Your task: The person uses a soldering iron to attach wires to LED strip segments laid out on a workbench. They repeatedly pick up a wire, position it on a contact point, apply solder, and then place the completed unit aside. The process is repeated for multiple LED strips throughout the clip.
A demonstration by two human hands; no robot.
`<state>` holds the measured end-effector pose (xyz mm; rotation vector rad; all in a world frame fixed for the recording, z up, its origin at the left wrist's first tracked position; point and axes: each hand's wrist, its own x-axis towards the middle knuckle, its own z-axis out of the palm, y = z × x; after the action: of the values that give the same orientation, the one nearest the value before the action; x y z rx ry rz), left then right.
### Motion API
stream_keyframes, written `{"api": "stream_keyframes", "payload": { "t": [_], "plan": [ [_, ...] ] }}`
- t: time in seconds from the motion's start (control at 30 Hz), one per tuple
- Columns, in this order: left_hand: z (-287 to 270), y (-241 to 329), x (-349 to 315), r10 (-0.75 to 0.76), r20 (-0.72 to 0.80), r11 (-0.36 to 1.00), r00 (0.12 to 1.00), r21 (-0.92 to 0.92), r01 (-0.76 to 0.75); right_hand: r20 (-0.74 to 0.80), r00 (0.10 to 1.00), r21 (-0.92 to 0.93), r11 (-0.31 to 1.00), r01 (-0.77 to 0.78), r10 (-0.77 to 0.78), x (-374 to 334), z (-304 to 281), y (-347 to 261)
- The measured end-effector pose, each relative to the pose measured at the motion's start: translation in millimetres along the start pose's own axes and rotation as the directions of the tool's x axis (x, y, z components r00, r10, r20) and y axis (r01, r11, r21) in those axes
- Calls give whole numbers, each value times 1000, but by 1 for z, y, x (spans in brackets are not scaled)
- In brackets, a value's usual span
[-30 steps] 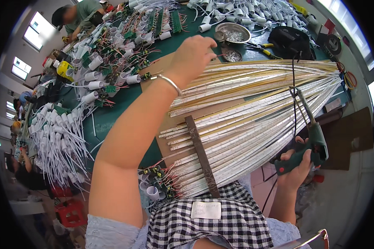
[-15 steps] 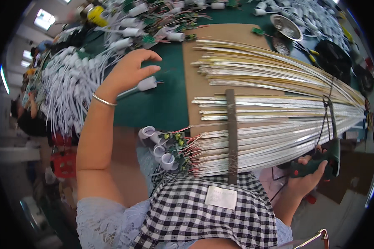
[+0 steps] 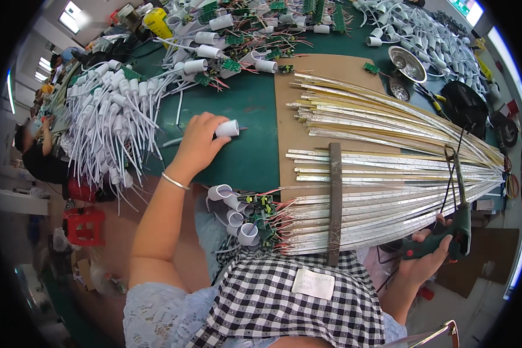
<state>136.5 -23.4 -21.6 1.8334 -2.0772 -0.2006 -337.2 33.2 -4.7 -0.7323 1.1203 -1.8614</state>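
My left hand [image 3: 199,141] is closed round a white plastic end cap [image 3: 228,128], whose short wires point right and whose white cable [image 3: 173,141] trails out on the left. It is over the green tabletop [image 3: 255,156]. At the right, my right hand [image 3: 424,262] grips a dark green soldering gun [image 3: 461,227] by its handle, tip up beside the strips. Between my hands, thin silver and yellow LED strips [image 3: 383,203] fan out on brown cardboard [image 3: 285,130] under a dark metal bar [image 3: 334,203]. Several white caps [image 3: 248,233] with green circuit boards [image 3: 265,204] lie at the strips' near left ends.
A heap of white cabled caps [image 3: 119,95] hangs over the table's left edge. More caps and circuit boards [image 3: 232,65] cover the far side. At the far right are a metal bowl [image 3: 408,62] and yellow-handled pliers [image 3: 436,103]. A red stool [image 3: 84,225] stands on the floor.
My left hand has come down and right from above the cap and closed on it. The cap has shifted slightly right. My right hand still holds the soldering gun.
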Motion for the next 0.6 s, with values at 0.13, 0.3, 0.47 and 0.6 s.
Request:
{"api": "stream_keyframes", "payload": {
  "t": [0.13, 0.3, 0.47, 0.6],
  "plan": [
    [-37, 47, 11, 119, 334, 988, 935, -133, -79, -92, 996, -11, 1000, -5, 4, -3, -4, -1],
    [-46, 129, 107, 571, 188, 804, 799, 71, -591, -107, 994, 19, 1000, 4, -2, 1, -5, -1],
    [-99, 223, 259, 663, -326, 716, 673, 538, -445, -59, 996, 59, 996, 70, -66, -2, 5, -9],
    [-75, 234, 244, 781, -357, 623, 512, 494, -606, -113, 988, -9, 994, 108, -108, -3, -11, -8]
  ]
}}
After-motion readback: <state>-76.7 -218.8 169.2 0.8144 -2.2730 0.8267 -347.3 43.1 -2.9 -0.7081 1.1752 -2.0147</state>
